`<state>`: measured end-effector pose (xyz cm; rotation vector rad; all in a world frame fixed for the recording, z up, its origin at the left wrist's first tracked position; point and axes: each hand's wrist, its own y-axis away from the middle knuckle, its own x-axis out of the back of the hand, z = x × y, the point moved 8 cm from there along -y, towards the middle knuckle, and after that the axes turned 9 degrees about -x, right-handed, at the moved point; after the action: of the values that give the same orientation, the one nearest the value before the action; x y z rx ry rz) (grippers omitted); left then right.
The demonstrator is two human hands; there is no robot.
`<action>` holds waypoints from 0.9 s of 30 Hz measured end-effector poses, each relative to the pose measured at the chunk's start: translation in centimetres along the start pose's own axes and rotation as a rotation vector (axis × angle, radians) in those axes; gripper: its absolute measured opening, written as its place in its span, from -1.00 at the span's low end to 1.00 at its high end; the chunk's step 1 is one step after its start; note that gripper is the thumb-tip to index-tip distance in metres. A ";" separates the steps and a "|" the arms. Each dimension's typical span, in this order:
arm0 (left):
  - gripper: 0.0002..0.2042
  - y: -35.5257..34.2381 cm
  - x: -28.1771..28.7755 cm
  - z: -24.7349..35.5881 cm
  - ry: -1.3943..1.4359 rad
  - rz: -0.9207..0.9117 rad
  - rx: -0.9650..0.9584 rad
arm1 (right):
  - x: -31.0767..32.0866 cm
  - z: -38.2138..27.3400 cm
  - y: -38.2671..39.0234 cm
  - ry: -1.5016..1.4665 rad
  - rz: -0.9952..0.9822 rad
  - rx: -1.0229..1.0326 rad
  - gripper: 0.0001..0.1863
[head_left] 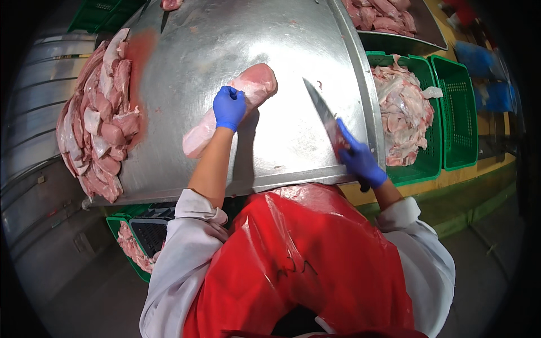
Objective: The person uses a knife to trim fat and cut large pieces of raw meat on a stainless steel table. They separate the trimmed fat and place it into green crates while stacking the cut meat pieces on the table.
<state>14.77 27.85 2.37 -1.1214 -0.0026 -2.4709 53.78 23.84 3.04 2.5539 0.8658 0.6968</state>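
A long pale pink piece of meat [260, 81] lies aslant on the metal table [282, 25], its thicker end up and to the right. My left hand [229, 108], in a blue glove, is over its middle with the fingers pinched together at its surface. Whether a thin flap is between those fingertips is too small to make out. Right of the meat, my gloved right hand [360, 160] grips a knife [322, 108] by its dark handle. The wide blade points up and to the left, apart from the meat, and bears reddish smears.
Cut meat [98, 121] is heaped along the table's left edge. Past the raised right rim stand a green crate [433, 132] of pale trimmings, another green crate [459, 112] and a metal tray [428, 25] of meat. Below left, a green crate [115, 225] holds meat beside a dark basket [147, 234].
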 end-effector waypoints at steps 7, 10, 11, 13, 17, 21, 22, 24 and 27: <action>-0.60 -1.2 -5.8 7.7 -0.409 -0.237 0.020 | 1.7 -3.1 -6.9 -0.417 0.159 0.027 -0.16; -0.66 -1.6 -6.5 5.0 -0.346 -0.217 0.058 | 0.0 -3.0 -8.9 -0.443 0.144 0.027 -0.14; -0.68 -1.5 -6.1 3.9 -0.277 -0.198 0.075 | -0.8 -3.2 -9.5 -0.402 0.102 -0.021 -0.13; -0.71 -1.8 -5.6 3.2 -0.146 -0.179 0.090 | -2.5 -3.5 -11.5 -0.348 0.109 0.029 -0.16; -0.78 -1.6 -5.2 0.6 0.065 -0.181 0.171 | -5.6 -9.1 -14.4 -0.256 0.017 0.099 -0.16; -0.80 -2.2 -6.5 3.0 -0.246 -0.435 -0.186 | -7.5 -10.1 -15.8 0.012 -0.036 0.100 -0.19; -0.82 -2.2 -6.3 2.0 -0.176 -0.405 -0.130 | -7.0 -9.9 -13.8 0.047 -0.110 0.024 -0.18; -0.85 -2.0 -6.0 -0.5 -0.024 -0.327 -0.002 | -6.9 -8.7 -10.2 0.059 -0.212 -0.003 -0.17; -0.88 -1.4 -4.7 1.0 0.244 -0.226 0.233 | -7.0 -6.2 -8.5 -0.058 -0.259 0.070 -0.22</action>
<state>17.72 31.09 -0.11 -0.7533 -0.3537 -2.7056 41.56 26.73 1.75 2.4455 1.1920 0.5192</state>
